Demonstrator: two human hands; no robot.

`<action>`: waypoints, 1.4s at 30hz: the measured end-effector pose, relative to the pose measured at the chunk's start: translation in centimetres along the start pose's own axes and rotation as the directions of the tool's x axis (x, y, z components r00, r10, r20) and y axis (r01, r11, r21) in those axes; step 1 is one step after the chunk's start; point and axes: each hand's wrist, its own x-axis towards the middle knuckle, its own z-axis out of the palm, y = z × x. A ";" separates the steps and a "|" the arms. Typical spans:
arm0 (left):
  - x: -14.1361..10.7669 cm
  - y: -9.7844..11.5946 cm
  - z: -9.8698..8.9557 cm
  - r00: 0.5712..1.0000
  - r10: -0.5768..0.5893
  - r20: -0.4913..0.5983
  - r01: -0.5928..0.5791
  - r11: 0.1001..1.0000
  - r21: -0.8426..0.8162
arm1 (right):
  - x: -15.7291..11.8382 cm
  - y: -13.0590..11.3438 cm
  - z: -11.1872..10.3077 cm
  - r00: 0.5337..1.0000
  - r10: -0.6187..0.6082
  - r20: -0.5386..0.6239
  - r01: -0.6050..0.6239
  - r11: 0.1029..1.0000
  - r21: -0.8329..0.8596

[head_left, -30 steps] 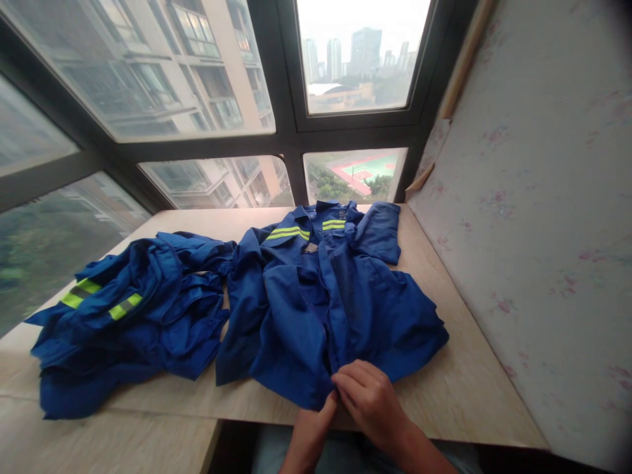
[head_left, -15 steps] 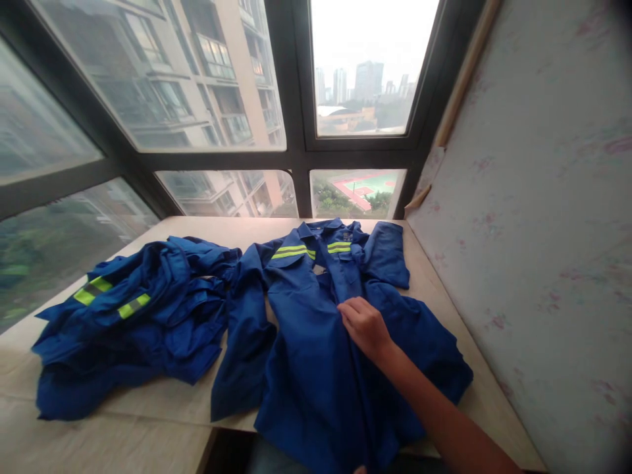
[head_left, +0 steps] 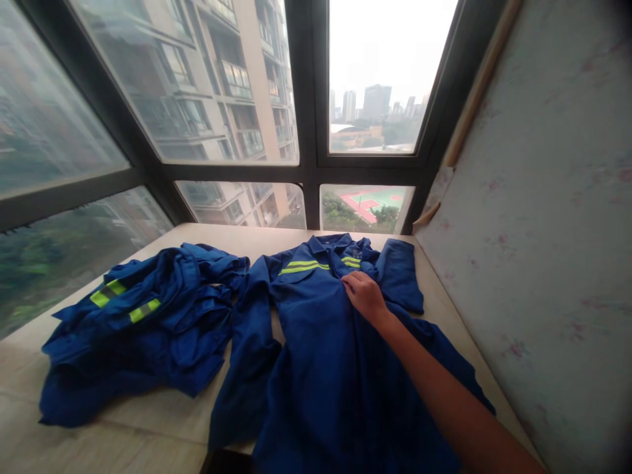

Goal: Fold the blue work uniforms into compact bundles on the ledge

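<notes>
A blue work jacket (head_left: 316,342) with yellow-green reflective stripes across the chest lies spread out, its collar toward the window. My right hand (head_left: 365,297) is closed in a pinch on the jacket's front edge, just below the chest stripes. One sleeve (head_left: 249,355) stretches down on the left; the other (head_left: 402,273) lies folded by the collar on the right. My left hand is out of sight.
A crumpled pile of blue clothing (head_left: 148,329) with reflective patches lies to the left on the pale wooden surface (head_left: 113,447). Windows with dark frames (head_left: 310,174) stand behind. A floral-papered wall (head_left: 543,250) closes off the right side.
My right hand has moved up the jacket's front toward the chest stripes. The gap in the front there has closed. The fingertip at the bottom edge has gone from view. The camera has shifted slightly.
</notes>
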 end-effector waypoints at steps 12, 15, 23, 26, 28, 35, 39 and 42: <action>10.5 -1.0 0.5 0.935 0.353 -0.046 -0.201 0.630 0.750 | 0.4 -0.4 3.1 0.898 -0.053 0.437 0.163 0.962 -0.219; 10.4 -3.8 1.1 0.933 0.359 -0.018 -0.213 0.593 0.776 | 0.8 -0.6 4.8 0.866 -0.076 0.494 0.209 0.953 -0.220; 9.0 -4.6 1.8 0.929 0.369 -0.027 -0.222 0.613 0.758 | 4.0 0.0 7.0 0.848 -0.127 0.515 0.258 0.947 -0.191; 9.0 -4.9 1.8 0.932 0.361 -0.034 -0.220 0.637 0.738 | 4.0 0.5 6.3 0.869 -0.101 0.485 0.226 0.952 -0.206; 8.9 -5.1 1.7 0.932 0.362 -0.025 -0.232 0.649 0.724 | 3.5 1.1 5.3 0.884 -0.081 0.460 0.203 0.954 -0.221; 8.3 -5.2 1.6 0.918 0.392 0.057 -0.323 0.655 0.683 | 2.2 3.0 2.7 0.938 -0.053 0.342 0.134 0.967 -0.217; 7.8 -5.3 1.8 0.919 0.387 0.076 -0.333 0.657 0.676 | 3.2 2.6 3.1 0.925 -0.021 0.380 0.139 0.948 -0.285; 7.3 -5.6 2.2 0.918 0.389 0.080 -0.337 0.655 0.676 | 4.4 2.3 3.8 0.924 0.014 0.382 0.119 0.938 -0.324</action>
